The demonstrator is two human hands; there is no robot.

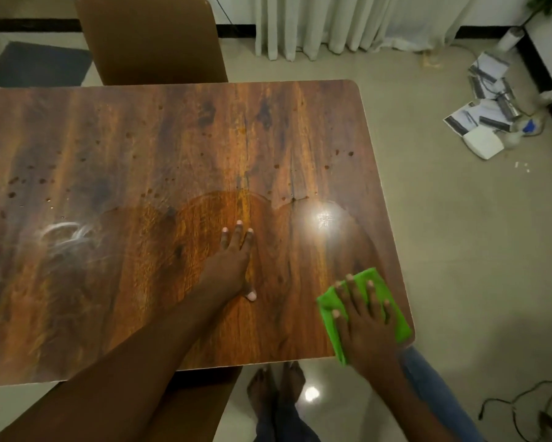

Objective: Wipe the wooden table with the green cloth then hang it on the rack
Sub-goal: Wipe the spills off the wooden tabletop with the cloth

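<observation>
So the right hand was flat on the folded bright green cloth, fingers spread, palm pressing it down at the near right corner of the glossy dark-brown wood-grain counter. No pinching, just an open press. The left hand was bare, fingers spread too, planted flat near the middle of the counter, holding nothing, probably bracing.

There was a wet-looking cleaner patch around both hands, but the far half and the left side were dotted with dark spots and drips, plus some whitish smears on the left. My take: barely a third done. To do it well I'd keep the palm weight even, work in overlapping passes from far to near, refold the cloth when it loads up, and shift the bracing hand off the wiped zone so it doesn't leave prints.

The rack wasn't visible anywhere. A brown chair sat at the far edge. Papers lay scattered on the floor far right; nothing on them was readable, no brands either.
</observation>
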